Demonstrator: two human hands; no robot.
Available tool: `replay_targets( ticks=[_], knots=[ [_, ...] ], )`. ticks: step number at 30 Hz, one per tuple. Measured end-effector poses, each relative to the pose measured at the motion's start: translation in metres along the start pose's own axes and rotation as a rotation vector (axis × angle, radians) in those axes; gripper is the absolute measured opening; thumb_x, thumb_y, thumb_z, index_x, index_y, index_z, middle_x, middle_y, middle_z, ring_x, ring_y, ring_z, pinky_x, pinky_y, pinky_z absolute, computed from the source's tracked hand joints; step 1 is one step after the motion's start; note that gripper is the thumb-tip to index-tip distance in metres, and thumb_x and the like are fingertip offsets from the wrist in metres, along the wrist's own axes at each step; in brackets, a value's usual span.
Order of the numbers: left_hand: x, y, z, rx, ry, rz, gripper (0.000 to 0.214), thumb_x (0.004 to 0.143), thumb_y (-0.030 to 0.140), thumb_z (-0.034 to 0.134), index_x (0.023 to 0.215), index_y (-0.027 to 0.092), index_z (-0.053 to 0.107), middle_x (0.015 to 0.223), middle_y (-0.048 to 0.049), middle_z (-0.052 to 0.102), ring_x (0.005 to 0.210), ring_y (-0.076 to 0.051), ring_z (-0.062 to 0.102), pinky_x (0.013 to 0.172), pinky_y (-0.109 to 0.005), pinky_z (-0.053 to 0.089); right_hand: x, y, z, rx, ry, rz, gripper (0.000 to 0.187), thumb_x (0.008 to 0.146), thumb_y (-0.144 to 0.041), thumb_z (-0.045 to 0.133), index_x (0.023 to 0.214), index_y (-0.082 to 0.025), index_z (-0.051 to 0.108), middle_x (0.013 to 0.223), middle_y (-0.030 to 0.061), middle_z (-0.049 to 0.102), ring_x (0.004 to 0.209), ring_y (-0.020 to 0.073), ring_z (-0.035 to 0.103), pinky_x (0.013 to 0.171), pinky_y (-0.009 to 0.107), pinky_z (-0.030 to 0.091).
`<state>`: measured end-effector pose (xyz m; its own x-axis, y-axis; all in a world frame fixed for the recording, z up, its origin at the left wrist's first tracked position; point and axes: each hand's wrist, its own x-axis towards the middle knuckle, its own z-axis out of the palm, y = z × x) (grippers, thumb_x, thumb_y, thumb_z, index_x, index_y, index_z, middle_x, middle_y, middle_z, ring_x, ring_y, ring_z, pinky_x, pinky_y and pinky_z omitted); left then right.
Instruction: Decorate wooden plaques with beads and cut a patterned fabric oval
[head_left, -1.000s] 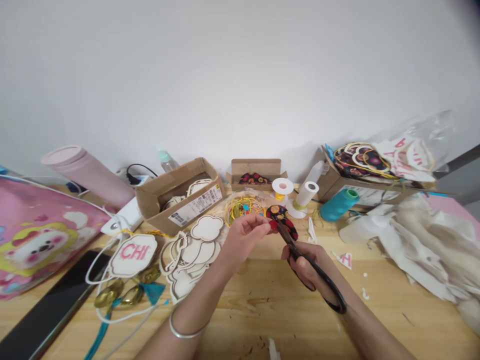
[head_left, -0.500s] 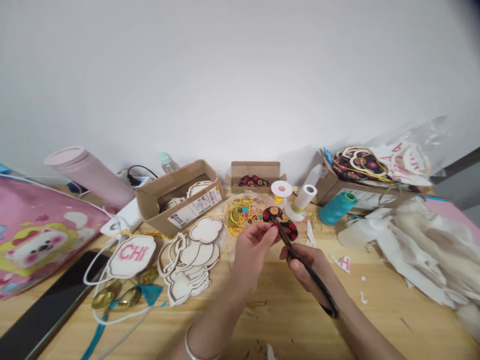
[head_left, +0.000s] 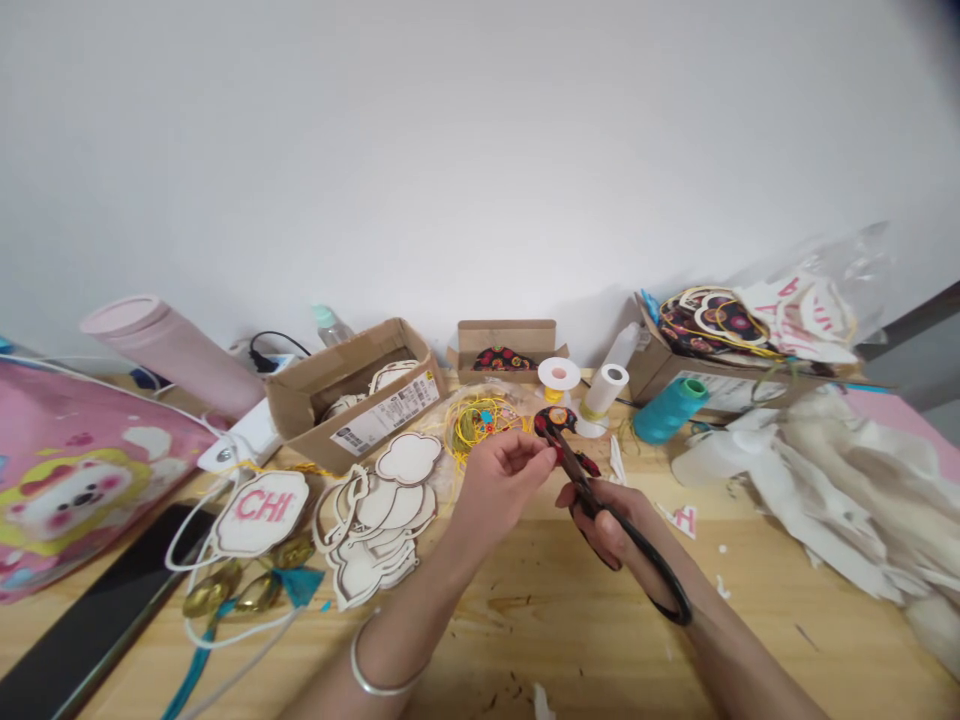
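My left hand (head_left: 499,478) pinches a small piece of dark flowered fabric (head_left: 559,428) above the wooden table (head_left: 570,620). My right hand (head_left: 611,520) grips black-handled scissors (head_left: 626,545), their blades reaching up into the fabric's edge. A silver bangle (head_left: 375,672) circles my left wrist. A stack of cloud-shaped wooden cutouts (head_left: 382,510) lies left of my left hand, and a tangle of yellow cord (head_left: 476,418) sits just behind it.
Open cardboard boxes (head_left: 352,390) line the back, with thread spools (head_left: 600,395), a teal spool (head_left: 664,412) and a pink bottle (head_left: 176,350). A "CHI" tag (head_left: 259,508) with gold bells, a pink bag (head_left: 67,480) and a phone (head_left: 97,620) lie left. White fabric scraps (head_left: 840,500) pile at right.
The fabric piece has been turned in my left hand and looks narrower. The scissors stay at its edge, and both hands have shifted only slightly.
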<state>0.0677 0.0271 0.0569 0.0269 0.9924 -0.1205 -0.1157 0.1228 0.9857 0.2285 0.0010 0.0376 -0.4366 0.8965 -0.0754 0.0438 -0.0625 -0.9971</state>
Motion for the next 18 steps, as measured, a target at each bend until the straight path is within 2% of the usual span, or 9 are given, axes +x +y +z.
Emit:
replay_targets(
  ticks=[5,18],
  knots=[
    [0.0014,-0.0003,0.0009,0.042,-0.02,0.003,0.011,0.069,0.025,0.068,0.064,0.016,0.064,0.065,-0.0011,0.069,0.064,-0.013,0.063,0.062,-0.024,0.049,-0.0002,0.0004,-0.0013,0.031,0.007,0.02,0.063,0.073,-0.073,0.052,0.091,-0.013,0.055,0.058,-0.0063,0.034,0.044,0.0064,0.027,0.042,0.023,0.019],
    [0.0041,-0.0018,0.0023,0.048,-0.066,0.007,0.012,0.068,0.026,0.069,0.064,0.016,0.063,0.067,-0.0017,0.07,0.068,-0.015,0.065,0.065,-0.026,0.05,0.0003,0.0031,-0.0036,0.054,0.059,0.054,0.064,0.068,-0.074,0.057,0.088,-0.013,0.058,0.058,-0.0059,0.034,0.043,0.0048,0.025,0.037,0.021,0.018]
  ],
)
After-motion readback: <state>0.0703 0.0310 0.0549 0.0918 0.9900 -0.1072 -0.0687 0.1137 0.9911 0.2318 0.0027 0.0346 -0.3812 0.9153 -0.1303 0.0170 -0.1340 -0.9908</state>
